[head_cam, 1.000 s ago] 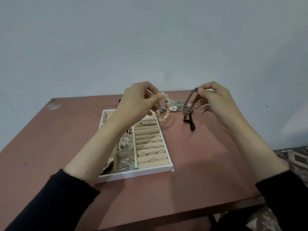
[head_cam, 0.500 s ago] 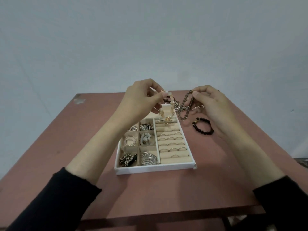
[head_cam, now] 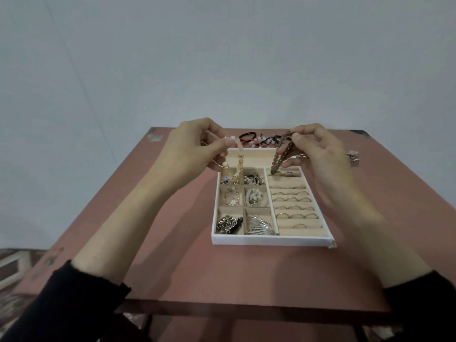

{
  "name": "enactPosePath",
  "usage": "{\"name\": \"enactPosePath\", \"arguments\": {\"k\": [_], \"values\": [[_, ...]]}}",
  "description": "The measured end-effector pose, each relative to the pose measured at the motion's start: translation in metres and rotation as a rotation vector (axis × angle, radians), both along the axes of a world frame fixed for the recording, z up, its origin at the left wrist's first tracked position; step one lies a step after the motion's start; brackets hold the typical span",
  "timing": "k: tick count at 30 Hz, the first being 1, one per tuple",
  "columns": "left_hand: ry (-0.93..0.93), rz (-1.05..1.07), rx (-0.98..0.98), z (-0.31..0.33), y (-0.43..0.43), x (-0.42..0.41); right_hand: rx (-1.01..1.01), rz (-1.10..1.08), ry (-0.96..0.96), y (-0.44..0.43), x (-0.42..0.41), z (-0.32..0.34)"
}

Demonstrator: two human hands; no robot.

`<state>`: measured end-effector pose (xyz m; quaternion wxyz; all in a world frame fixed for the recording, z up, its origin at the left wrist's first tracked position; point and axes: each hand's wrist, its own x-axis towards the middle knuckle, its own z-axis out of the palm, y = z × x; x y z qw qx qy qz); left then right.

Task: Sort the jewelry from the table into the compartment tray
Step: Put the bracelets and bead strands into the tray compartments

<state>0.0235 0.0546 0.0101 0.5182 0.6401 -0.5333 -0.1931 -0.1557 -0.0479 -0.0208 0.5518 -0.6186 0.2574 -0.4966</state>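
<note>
A white compartment tray [head_cam: 271, 241] with beige lining sits mid-table. Its left squares hold chains, beads and a silver cuff [head_cam: 259, 225]; its right rows hold rings [head_cam: 293, 208]. My left hand [head_cam: 190, 149] pinches a pale beaded bracelet [head_cam: 238, 166], which dangles over the tray's far-left compartments. My right hand [head_cam: 318, 151] pinches a brown beaded bracelet [head_cam: 280, 157], hanging above the tray's top ring row. Both hands hover over the tray's far end.
More jewelry lies on the red-brown table [head_cam: 172, 262] behind the tray: a black and red band [head_cam: 248, 136], a dark tangle with pink beads [head_cam: 265, 140], and a small pale piece [head_cam: 352, 157] by the right edge. A grey wall rises behind.
The view has swung, so the tray now sits centred under my hands. Both hands keep their bracelets. The black bead bracelet seen on the table earlier is hidden or out of sight.
</note>
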Motion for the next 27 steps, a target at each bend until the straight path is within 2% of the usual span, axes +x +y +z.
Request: {"name": "enactPosePath", "arguments": {"k": [10, 17, 23, 27], "values": [[-0.050, -0.025, 0.116, -0.016, 0.011, -0.002, -0.010, 0.029, 0.036, 0.001, 0.000, -0.004], [-0.230, 0.009, 0.173, -0.028, 0.009, -0.002, -0.006, 0.040, 0.043, -0.001, 0.000, -0.005], [-0.561, 0.011, 0.364, -0.029, 0.009, -0.006, -0.003, 0.038, 0.044, 0.000, 0.000, -0.005], [-0.805, 0.017, 0.400, -0.028, 0.007, -0.011, -0.001, 0.039, 0.045, 0.001, -0.001, -0.005]]}}
